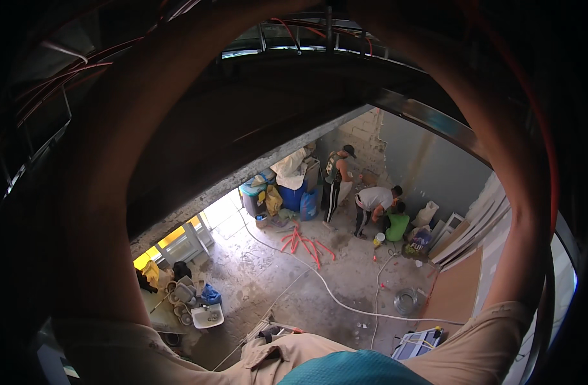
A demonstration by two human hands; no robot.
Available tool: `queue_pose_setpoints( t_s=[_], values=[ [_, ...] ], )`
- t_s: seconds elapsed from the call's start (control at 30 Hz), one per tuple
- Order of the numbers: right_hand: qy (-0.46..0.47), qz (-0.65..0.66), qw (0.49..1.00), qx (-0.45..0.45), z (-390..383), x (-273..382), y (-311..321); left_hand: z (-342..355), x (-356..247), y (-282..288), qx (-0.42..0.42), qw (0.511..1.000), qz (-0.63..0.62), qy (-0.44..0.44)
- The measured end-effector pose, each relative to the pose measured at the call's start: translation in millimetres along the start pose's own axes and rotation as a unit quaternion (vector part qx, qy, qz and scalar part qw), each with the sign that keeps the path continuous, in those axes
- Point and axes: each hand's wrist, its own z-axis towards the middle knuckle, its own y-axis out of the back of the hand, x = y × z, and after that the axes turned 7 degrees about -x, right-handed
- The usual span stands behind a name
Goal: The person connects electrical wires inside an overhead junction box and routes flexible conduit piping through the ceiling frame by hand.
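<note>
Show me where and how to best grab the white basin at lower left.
Probably by the rim of the white basin, coming from the right: round containers crowd its left and a blue bag lies beyond. It sits open side up with something inside, so a level lift seems wise.

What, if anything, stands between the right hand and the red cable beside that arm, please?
Nothing visible stands between the right arm and the red cable along its outer side. The right hand itself does not show, lost toward the dark top edge, so I cannot judge its own path.
</note>
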Motion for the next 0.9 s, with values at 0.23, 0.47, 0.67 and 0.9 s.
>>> queue_pose_setpoints(
  t_s=[0.23,0.47,0.67,0.9],
  values=[
    [-0.014,0.028,0.999,-0.035,-4.9,1.7,-4.2,-0.2,8.0,-2.2,-0.033,0.981,-0.161,-0.105],
    [-0.026,0.038,0.998,-0.034,-6.3,-2.1,17.0,0.9,-6.8,2.7,0.005,0.999,-0.051,-0.010],
    [-0.172,0.174,0.965,0.095,14.0,-11.6,38.6,8.6,8.1,14.4,0.002,0.996,-0.036,-0.078],
    [-0.040,-0.013,0.995,0.087,12.8,23.0,43.0,6.2,-1.6,4.7,-0.022,0.996,-0.081,-0.044]
  ],
)
